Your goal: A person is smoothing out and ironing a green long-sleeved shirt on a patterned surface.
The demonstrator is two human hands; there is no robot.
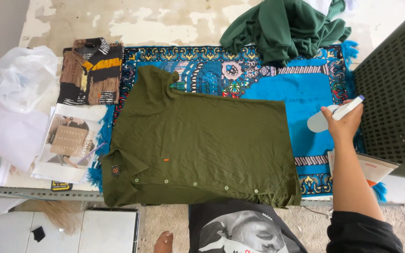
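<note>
While the blue patterned mat (pixel 301 89) covers most of the floor ahead, it bears the olive shirt (pixel 202 145), which lies flat across it with the collar toward the left and the button placket along the near edge. One sleeve is folded up over the mat's ornate border. The shirt's hem end stops just short of the right hand (pixel 345 122), so the two are near but apart.

A dark slatted basket (pixel 394 93) stands at the right edge of the mat, close behind that hand. A heap of green cloth (pixel 287 28) sits on the far end of the mat, and a brown, black and yellow folded garment (pixel 91 70) lies at the far left corner. Beside it are a clear plastic bag (pixel 24 77) and a printed sheet (pixel 69 140).

The right hand is closed around a small white tool with a blue tip (pixel 350 107), and a pale oval piece (pixel 318 122) shows just under the fingers; whether the hand grips that too I cannot tell. The left hand is out of view.

I judge the risks small but real: the hand works tight against the basket, so a quick swing could knock it. The tool's thin shape could slip from the grip onto the shirt, and the shirt's near edge overhangs the mat, where a tug could spoil its flat lie.
</note>
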